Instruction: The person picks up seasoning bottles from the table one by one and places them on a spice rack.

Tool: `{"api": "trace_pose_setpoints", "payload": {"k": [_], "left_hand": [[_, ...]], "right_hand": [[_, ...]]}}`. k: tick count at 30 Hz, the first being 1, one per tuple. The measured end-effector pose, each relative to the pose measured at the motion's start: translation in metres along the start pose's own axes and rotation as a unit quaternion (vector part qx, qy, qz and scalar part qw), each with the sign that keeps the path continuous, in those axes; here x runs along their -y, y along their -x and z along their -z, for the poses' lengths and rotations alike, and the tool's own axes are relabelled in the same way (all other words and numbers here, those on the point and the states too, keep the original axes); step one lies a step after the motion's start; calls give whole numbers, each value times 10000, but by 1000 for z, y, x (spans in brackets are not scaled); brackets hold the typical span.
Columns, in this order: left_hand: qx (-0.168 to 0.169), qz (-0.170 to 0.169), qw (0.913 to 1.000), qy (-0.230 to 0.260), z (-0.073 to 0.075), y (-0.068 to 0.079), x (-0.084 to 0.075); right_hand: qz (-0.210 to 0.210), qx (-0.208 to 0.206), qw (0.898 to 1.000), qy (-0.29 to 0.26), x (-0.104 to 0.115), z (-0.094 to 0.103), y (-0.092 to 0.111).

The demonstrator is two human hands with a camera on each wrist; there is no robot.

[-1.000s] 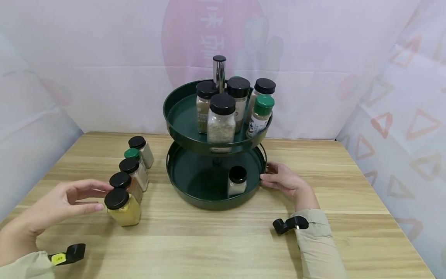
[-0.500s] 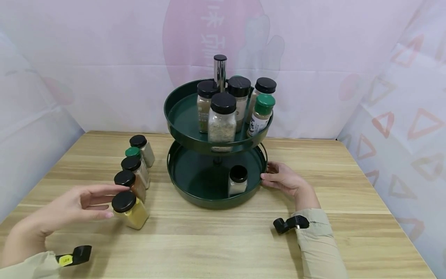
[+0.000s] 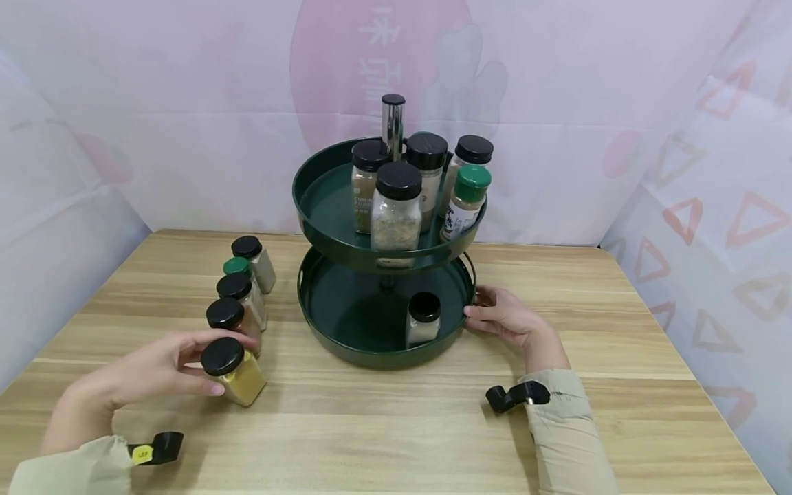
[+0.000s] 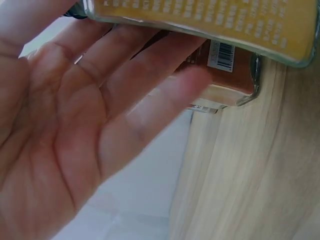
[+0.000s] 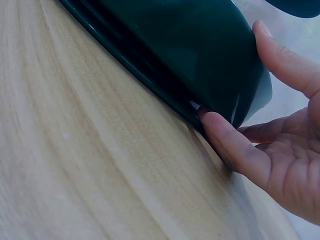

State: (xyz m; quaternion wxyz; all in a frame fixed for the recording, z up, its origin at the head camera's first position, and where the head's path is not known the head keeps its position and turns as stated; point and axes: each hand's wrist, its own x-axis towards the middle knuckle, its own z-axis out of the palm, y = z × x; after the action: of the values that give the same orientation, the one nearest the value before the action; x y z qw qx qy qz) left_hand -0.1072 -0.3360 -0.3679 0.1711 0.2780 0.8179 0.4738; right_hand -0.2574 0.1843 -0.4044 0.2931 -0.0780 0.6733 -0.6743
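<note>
My left hand [image 3: 167, 368] is at a square glass jar of yellow powder [image 3: 244, 381] with a black lid, which stands at the near end of a row. Its thumb lies at the jar's near left side and its fingers reach behind. In the left wrist view these fingers [image 4: 150, 107] look nearly straight, beneath the printed yellow jar [image 4: 215, 17]; the thumb tip is out of view. My right hand [image 3: 504, 317] holds the right side of the lower tray of a dark green two-tier rack [image 3: 346, 354], thumb and fingers on its wall [image 5: 200, 55].
Behind the yellow jar come a red-brown spice jar [image 3: 227, 313], another black-lidded jar [image 3: 236, 285], a green-capped one [image 3: 238, 266] and a pale one [image 3: 247, 246]. Several spice jars crowd the upper tray [image 3: 322, 237]; one jar [image 3: 423, 323] stands in the lower tray.
My left hand has moved right and closer round the yellow jar, which shifted a little to the right. My right hand stays on the tray.
</note>
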Motion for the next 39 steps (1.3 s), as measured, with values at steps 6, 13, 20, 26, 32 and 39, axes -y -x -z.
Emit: {"api": "trace_pose_setpoints", "payload": {"k": [6,13,20,26,32,39], "left_hand": [[-249,42,9993,-286,-3,-3,-2],[-575,-108,9959,-694,-11,-11,0],[-288,153,9992,-215,-16,-20,0],[-267,56,9992,-289,-20,-31,-2],[-308,-25,9992,-239,-22,-36,-5],[-519,-57,9980,-355,-22,-37,-11]], "right_hand": [[-34,-4,10000,6,2,-1,1],[35,13,10000,2,2,-1,1],[64,33,10000,47,1,0,0],[54,6,10000,22,0,0,-1],[46,5,10000,-46,-1,0,0],[38,7,10000,-62,0,-1,1]]}}
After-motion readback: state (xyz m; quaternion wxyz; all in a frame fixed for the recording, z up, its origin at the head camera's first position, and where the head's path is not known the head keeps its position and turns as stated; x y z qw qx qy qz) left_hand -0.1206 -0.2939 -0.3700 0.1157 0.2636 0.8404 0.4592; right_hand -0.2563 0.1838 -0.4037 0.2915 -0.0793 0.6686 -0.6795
